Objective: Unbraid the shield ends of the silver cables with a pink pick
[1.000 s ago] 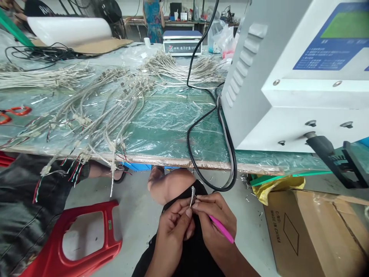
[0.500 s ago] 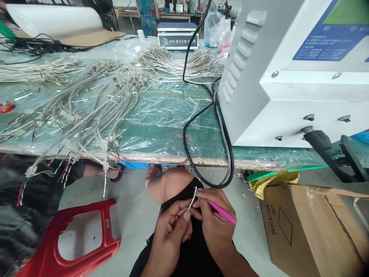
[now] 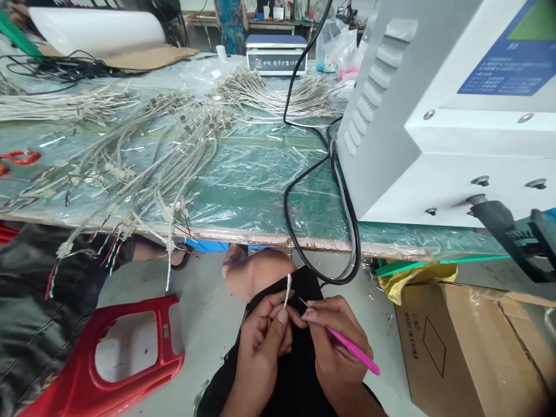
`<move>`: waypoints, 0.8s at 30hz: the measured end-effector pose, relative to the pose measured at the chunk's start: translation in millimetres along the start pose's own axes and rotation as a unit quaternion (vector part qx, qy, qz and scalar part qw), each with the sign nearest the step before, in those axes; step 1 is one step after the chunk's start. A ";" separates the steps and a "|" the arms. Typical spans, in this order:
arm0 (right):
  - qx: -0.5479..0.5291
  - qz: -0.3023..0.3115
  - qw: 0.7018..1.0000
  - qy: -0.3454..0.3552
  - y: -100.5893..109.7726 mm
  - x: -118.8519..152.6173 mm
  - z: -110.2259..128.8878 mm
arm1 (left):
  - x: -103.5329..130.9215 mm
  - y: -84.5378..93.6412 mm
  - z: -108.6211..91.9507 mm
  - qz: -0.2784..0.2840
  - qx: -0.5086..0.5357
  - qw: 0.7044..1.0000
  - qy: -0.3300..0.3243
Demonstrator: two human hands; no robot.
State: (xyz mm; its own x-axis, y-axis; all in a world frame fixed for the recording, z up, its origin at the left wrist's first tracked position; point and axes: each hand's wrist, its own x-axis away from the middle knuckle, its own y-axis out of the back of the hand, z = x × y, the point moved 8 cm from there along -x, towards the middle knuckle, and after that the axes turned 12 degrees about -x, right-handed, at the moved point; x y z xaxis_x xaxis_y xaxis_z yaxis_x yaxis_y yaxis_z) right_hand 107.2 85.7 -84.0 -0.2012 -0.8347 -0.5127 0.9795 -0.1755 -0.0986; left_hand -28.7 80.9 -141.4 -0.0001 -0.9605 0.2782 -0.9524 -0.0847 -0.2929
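Observation:
Over my lap, my left hand (image 3: 266, 341) pinches a short cable end (image 3: 287, 289) with a silvery braided look, its tip pointing up. My right hand (image 3: 336, 336) grips a pink-handled pick (image 3: 354, 350) with a thin metal point. The pick's point is just right of the cable end and apart from it. On the table in front, cables with pale connectors and bared red, green, white and black wires (image 3: 113, 255) hang over the edge.
A large white machine (image 3: 391, 179) stands on the table's right, with a looped black cord (image 3: 286, 202) beside it. Behind are a scale (image 3: 277, 63) and more bundled cables (image 3: 278, 95). Below are a red stool (image 3: 174, 341), a cardboard box (image 3: 434, 347) and a seated person's dark-clothed leg (image 3: 52, 324).
The pick has drawn away from the cable end, down and to the right with my right hand. The cable end now stands more upright in my left hand. The view has shifted slightly.

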 end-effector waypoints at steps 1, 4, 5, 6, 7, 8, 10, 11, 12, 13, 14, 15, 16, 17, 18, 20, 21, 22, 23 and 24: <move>0.001 0.011 1.000 0.009 -1.9 0.0 2.3 | -3.4 -1.2 -0.8 0.009 0.000 1.000 0.001; -0.002 0.023 1.000 0.012 -3.5 -2.4 0.1 | -8.2 -2.6 1.1 0.015 0.007 1.000 0.007; -0.003 0.025 1.000 0.006 -3.2 -3.2 -2.7 | -8.5 -3.7 1.5 0.018 0.010 1.000 0.008; -0.002 0.029 1.000 0.001 -3.1 -3.7 -5.3 | -8.5 -5.1 1.6 0.022 0.013 1.000 0.007; -0.001 0.034 0.999 -0.001 -3.0 -3.8 -7.1 | -8.4 -6.5 1.4 0.026 0.015 1.000 0.008; 0.002 0.039 0.999 -0.001 -2.9 -3.7 -7.9 | -8.2 -7.9 1.1 0.030 0.016 0.999 0.009; 0.008 0.045 0.999 0.004 -2.3 -3.3 -7.1 | -7.9 -9.1 0.8 0.031 0.013 0.999 0.017; 0.011 0.046 0.999 0.007 -2.2 -3.2 -5.9 | -7.8 -8.9 0.9 0.029 0.010 0.999 0.021; 0.012 0.047 0.999 0.009 -2.3 -3.2 -4.6 | -7.6 -8.4 1.1 0.027 0.007 0.999 0.024; 0.012 0.049 0.999 0.009 -2.8 -3.4 -3.5 | -7.4 -7.9 1.4 0.025 0.004 0.999 0.028; 0.013 0.052 0.999 0.008 -3.6 -3.7 -2.9 | -7.1 -7.2 1.7 0.023 0.003 0.999 0.030; 0.015 0.054 0.998 0.007 -4.3 -4.0 -2.6 | -6.9 -6.8 2.0 0.022 0.003 0.999 0.031; 0.017 0.055 0.998 0.004 -4.9 -4.3 -2.7 | -6.8 -6.6 2.2 0.022 0.003 0.999 0.031; 0.019 0.053 0.998 0.000 -4.9 -4.6 -3.1 | -6.8 -6.4 2.4 0.022 0.002 0.999 0.031; 0.020 0.050 0.999 -0.002 -4.6 -4.7 -3.5 | -7.0 -6.4 2.5 0.022 0.002 0.999 0.031; 0.022 0.041 0.999 0.003 -3.0 -4.4 -3.3 | -7.5 -6.5 3.0 0.021 0.000 0.999 0.033; 0.023 0.039 0.999 0.007 -2.3 -4.0 -2.9 | -7.9 -6.6 3.3 0.020 -0.001 0.999 0.034; 0.026 0.041 0.999 0.010 -2.1 -3.6 -2.5 | -8.2 -6.9 3.6 0.020 -0.001 0.999 0.035; 0.030 0.045 0.998 0.013 -2.1 -3.3 -2.3 | -8.3 -7.2 4.0 0.021 -0.002 0.999 0.037; 0.034 0.049 0.998 0.014 -2.3 -3.0 -2.4 | -8.3 -7.4 4.5 0.020 -0.004 0.999 0.040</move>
State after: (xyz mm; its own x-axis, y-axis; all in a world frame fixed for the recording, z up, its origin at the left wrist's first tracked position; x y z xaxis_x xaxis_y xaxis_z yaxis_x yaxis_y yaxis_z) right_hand 105.6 89.9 -84.3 -0.1031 -0.8348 -0.5408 0.9915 -0.1294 0.0107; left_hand -20.3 88.4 -145.6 -0.0618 -0.9390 0.3384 -0.9537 -0.0445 -0.2975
